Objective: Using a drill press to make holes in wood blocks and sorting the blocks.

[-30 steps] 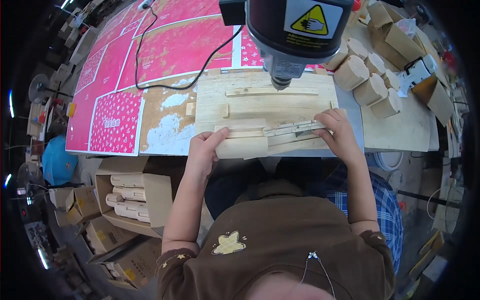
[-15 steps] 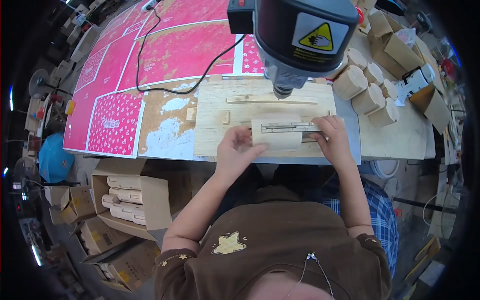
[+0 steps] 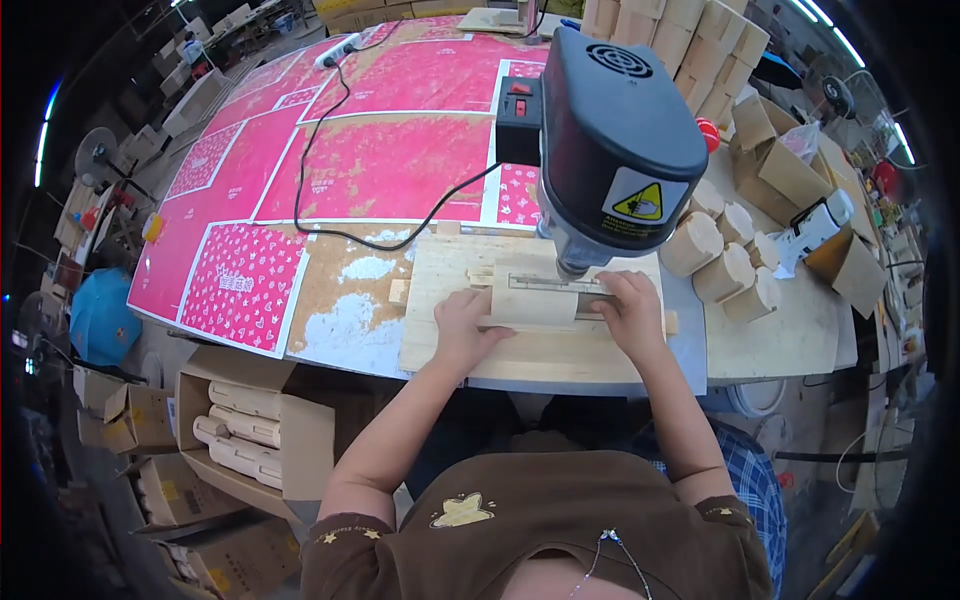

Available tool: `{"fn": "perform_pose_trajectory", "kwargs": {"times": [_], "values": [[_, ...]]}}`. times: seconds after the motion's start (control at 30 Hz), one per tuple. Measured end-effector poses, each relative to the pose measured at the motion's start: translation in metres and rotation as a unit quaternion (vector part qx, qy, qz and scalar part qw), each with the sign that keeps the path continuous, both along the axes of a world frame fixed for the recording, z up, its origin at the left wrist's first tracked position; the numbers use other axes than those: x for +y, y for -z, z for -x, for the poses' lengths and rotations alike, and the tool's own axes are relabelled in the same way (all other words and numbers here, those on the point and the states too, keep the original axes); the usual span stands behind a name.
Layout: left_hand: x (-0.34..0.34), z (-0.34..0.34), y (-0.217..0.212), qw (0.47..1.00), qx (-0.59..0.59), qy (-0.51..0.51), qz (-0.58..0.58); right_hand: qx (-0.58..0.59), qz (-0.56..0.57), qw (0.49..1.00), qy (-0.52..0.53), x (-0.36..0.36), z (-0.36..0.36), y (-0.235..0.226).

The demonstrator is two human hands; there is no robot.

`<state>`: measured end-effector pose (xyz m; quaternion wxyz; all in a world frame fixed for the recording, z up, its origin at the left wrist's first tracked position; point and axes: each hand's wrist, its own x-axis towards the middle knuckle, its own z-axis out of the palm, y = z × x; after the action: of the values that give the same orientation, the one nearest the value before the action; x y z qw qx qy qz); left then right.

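Under the chuck (image 3: 572,268) of a dark drill press (image 3: 620,130), a pale rounded wooden block (image 3: 530,308) lies on the plywood base (image 3: 440,262). Along the block's upper side runs a narrow slotted strip (image 3: 540,284). My left hand (image 3: 466,328) holds the block's left end, thumb along its near side. At the other end, the fingers of my right hand (image 3: 630,312) are closed around a grey bar-like piece (image 3: 593,304) that meets the block. Whether the strip and this bar are one piece I cannot tell. The chuck's tip is just above the block's far edge.
Several wooden cylinders (image 3: 722,262) stand to the right of the press, near an opened carton (image 3: 785,160). A black cable (image 3: 440,212) crosses the pink-covered table (image 3: 390,160). On the lower left, a cardboard box (image 3: 308,440) holds several shaped wooden pieces (image 3: 245,430).
Both hands have moved the wooden block away from me, from in front of the press to beneath its chuck. My view has tilted up, showing more of the press and table.
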<state>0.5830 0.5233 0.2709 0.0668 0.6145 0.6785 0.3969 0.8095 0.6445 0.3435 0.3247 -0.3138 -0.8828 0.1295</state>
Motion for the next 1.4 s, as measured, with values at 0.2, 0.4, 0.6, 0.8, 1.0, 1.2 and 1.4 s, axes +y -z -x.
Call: {"fn": "perform_pose_trajectory", "kwargs": {"times": [0.2, 0.4, 0.6, 0.8, 1.0, 1.2, 1.4], "values": [[0.003, 0.004, -0.001, 1.0, 0.019, 0.022, -0.007, 0.291, 0.259, 0.92, -0.053, 0.025, -0.017, -0.046], [0.009, 0.008, -0.001, 1.0, 0.004, 0.029, -0.007, 0.255, 0.054, 0.965, -0.039, 0.071, 0.019, -0.173], [0.008, 0.002, -0.014, 0.997, 0.034, 0.016, -0.065, 0.137, -0.051, 0.984, 0.105, 0.041, 0.022, -0.179], [0.006, 0.002, -0.014, 0.998, 0.024, 0.019, -0.053, 0.103, -0.139, 0.98, 0.094, -0.026, -0.002, -0.148], [0.007, 0.007, -0.005, 0.999, -0.009, 0.032, 0.005, 0.15, -0.082, 0.984, 0.054, -0.045, -0.009, -0.057], [0.011, 0.006, -0.003, 1.0, 0.006, 0.024, -0.008, 0.218, -0.137, 0.966, 0.034, -0.027, 0.003, -0.023], [-0.001, -0.003, -0.013, 0.999, 0.044, 0.009, -0.001, 0.201, -0.206, 0.957, 0.023, -0.033, -0.011, -0.092]]}}
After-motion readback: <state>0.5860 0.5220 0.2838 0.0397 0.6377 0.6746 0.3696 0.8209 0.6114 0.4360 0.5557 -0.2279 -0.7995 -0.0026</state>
